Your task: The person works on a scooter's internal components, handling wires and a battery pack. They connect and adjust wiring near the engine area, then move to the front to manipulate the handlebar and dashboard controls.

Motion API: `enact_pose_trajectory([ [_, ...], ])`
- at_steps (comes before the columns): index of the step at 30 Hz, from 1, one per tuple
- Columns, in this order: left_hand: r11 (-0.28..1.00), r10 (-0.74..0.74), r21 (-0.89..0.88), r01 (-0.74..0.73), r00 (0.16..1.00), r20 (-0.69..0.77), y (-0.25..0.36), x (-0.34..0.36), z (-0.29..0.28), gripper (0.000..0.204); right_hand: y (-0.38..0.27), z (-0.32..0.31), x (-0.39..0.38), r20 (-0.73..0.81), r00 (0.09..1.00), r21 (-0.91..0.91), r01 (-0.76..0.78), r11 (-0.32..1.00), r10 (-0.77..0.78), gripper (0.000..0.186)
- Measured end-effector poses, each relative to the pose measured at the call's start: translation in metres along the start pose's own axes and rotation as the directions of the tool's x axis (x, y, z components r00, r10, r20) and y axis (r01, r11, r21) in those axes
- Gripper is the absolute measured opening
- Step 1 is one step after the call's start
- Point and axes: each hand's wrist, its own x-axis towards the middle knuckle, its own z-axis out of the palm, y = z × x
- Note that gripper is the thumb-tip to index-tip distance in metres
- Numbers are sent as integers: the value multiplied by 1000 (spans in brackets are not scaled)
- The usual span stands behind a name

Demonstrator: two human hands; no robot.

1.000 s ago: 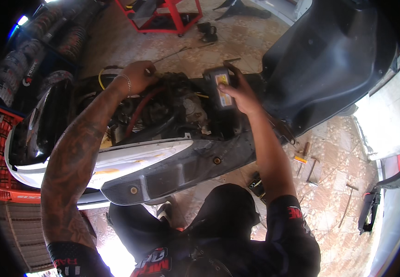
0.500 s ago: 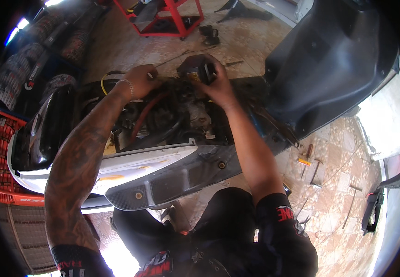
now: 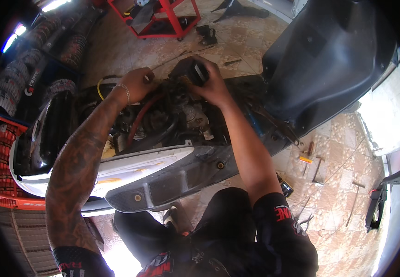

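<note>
A partly stripped scooter lies across the view in front of me, with its grimy engine [image 3: 197,117] and a reddish hose [image 3: 140,121] exposed. Over the far side of the engine bay, my right hand [image 3: 214,87] grips a black box-shaped part [image 3: 186,69], its fingers over the top and side. My left hand [image 3: 137,86] is to the left of that part, at the bay's far edge. Its fingers are curled, and what they hold, if anything, is hidden. Nearer to me run the white side panel [image 3: 149,164] and the dark footboard [image 3: 177,180].
At the far side stands a red tool cart [image 3: 177,21]. A large black body panel [image 3: 324,69] rises at right. Hand tools, among them a hammer-like tool [image 3: 318,171], lie on the tiled floor at right. Tyres [image 3: 6,94] are racked along the left.
My right hand has turned the black part, so its yellow label no longer shows clearly. Both hands stay over the engine bay, and the view has shifted slightly.
</note>
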Motion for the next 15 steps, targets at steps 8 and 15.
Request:
enact_pose_trajectory([
  [8,1000,12,10,-12,1000,-2,2,-1,-4,34,0,-5,1,-42,990,183,-125,975,135,87],
  [15,1000,6,3,-6,1000,9,3,0,-3,35,-12,-21,-3,-89,898,513,-330,793,431,71],
])
